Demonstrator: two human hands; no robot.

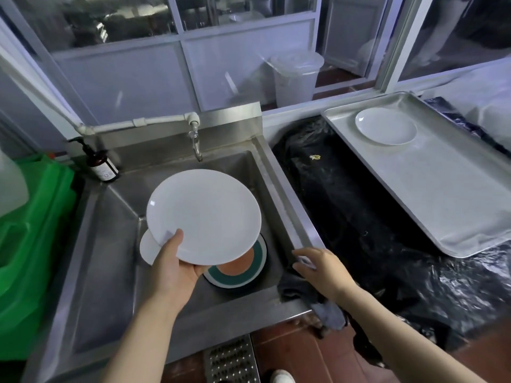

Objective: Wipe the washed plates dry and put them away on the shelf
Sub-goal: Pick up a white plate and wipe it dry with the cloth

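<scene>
White plate [203, 215] held up over sink [279, 172], left hand [177, 265] gripping near edge, thumb on top. Right hand [322, 265] open, fingers spread, touching grey cloth [300, 288] on sink's right rim. Cloth just right of plate, right hand nearer. More plates underneath, mostly hidden; maybe two. One plate on far-right tray [442, 189].

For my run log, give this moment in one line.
left hand grips white plate over sink | right hand reaching for grey cloth
</scene>
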